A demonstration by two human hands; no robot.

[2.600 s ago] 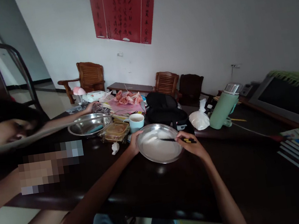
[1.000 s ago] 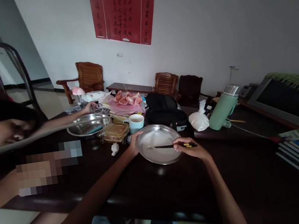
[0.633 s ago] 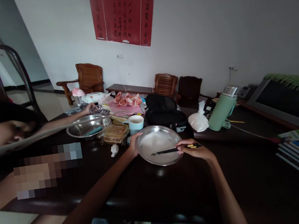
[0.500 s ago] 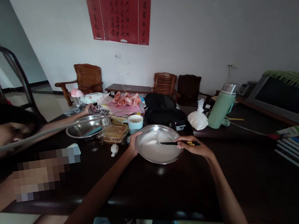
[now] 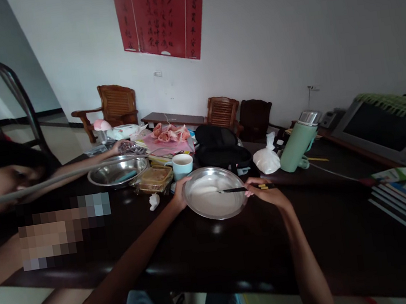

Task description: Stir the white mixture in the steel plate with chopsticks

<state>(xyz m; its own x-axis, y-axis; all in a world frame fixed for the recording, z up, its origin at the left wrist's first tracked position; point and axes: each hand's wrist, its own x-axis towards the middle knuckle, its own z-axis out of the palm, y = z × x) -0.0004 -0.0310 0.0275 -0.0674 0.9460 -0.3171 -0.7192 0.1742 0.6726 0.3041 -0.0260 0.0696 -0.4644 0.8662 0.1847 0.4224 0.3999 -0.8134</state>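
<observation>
A round metal bowl (image 5: 217,214) with whitish contents sits on the dark table in front of me. My left hand (image 5: 182,191) grips its left rim. Above its right rim, my right hand (image 5: 261,189) is closed around black chopsticks (image 5: 233,190) with yellow marks near the back end. The chopstick tips reach into the white contents, near a paler lump. Just behind the bowl on the left stands a light blue mug (image 5: 183,167). A crumpled white tissue (image 5: 154,201) lies to the left of my left hand.
Farther left are a second metal bowl (image 5: 115,174) and a clear-lidded food box (image 5: 155,179). A black case (image 5: 222,154), a tied white bag (image 5: 268,161) and a green thermos (image 5: 297,144) stand behind and right. Another person leans in at left, one arm (image 5: 76,165) stretched across the table.
The chopsticks have turned to lie more level, and my right hand has shifted slightly right. My left hand keeps its hold on the bowl. The view has shifted slightly.
</observation>
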